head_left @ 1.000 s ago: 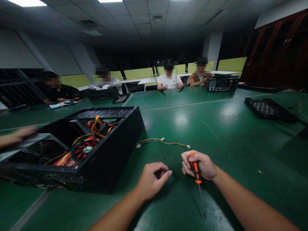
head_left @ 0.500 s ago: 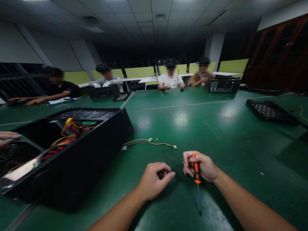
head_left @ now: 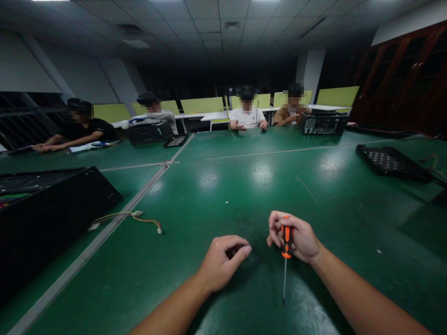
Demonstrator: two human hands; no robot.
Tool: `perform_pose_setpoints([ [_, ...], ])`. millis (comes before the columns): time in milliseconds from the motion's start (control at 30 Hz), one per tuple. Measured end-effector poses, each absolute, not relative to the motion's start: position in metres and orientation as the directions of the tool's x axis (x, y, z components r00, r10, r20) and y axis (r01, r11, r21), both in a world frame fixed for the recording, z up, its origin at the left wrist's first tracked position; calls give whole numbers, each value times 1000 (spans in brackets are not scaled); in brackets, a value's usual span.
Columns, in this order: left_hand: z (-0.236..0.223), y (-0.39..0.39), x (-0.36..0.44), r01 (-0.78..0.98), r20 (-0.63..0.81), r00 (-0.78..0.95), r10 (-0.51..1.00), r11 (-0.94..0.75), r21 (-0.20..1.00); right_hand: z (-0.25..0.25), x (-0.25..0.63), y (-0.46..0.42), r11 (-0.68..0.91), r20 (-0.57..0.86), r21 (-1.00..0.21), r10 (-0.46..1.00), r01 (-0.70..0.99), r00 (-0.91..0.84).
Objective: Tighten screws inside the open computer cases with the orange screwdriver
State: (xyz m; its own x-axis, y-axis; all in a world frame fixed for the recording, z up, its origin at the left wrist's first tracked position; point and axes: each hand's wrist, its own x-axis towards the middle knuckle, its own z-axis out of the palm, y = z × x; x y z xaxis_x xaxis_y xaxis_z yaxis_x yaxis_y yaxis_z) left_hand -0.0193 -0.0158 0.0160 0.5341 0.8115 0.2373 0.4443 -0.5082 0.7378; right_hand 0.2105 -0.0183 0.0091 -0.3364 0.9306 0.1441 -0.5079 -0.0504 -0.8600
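Observation:
My right hand (head_left: 295, 236) is closed around a screwdriver (head_left: 287, 237) with an orange and black handle. Its thin metal shaft points down toward me, and the tip is near the green table top. To its left, my left hand (head_left: 225, 260) is loosely curled just over the table, thumb against the index finger. The dark hollow inside its curl shows nothing held. Farther left, a thin multicoloured cable (head_left: 148, 219) with white connectors lies beside a black computer case (head_left: 63, 218), which the left edge of the view cuts off.
The green table (head_left: 223, 181) carries a grey seam strip (head_left: 115, 218). A black perforated panel (head_left: 387, 160) lies at the right. Across the table sit several people, with computer cases (head_left: 323, 123) near some of them. Small white bits (head_left: 226, 202) lie on the table.
The computer case and the cable have slid left, uncovering the seam strip. Another person's hand at the left edge is out of view. My right hand has tilted the screwdriver slightly; my left hand barely moved.

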Motion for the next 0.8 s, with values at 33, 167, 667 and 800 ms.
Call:
perform_pose_setpoints([
  [33,16,-15,-21,423,247,559,791,-528,736,11,212,-19,-38,140,-853,944,-521,-299],
  [167,15,-12,-25,334,280,649,707,-596,730,13,213,-17,-20,98,-842,977,-539,-190],
  [667,20,-9,-28,419,502,323,802,-597,685,9,215,-12,313,260,-933,927,176,-271],
  [800,21,-5,-34,439,486,370,792,-610,660,9,211,-14,387,217,-760,909,522,-357],
])
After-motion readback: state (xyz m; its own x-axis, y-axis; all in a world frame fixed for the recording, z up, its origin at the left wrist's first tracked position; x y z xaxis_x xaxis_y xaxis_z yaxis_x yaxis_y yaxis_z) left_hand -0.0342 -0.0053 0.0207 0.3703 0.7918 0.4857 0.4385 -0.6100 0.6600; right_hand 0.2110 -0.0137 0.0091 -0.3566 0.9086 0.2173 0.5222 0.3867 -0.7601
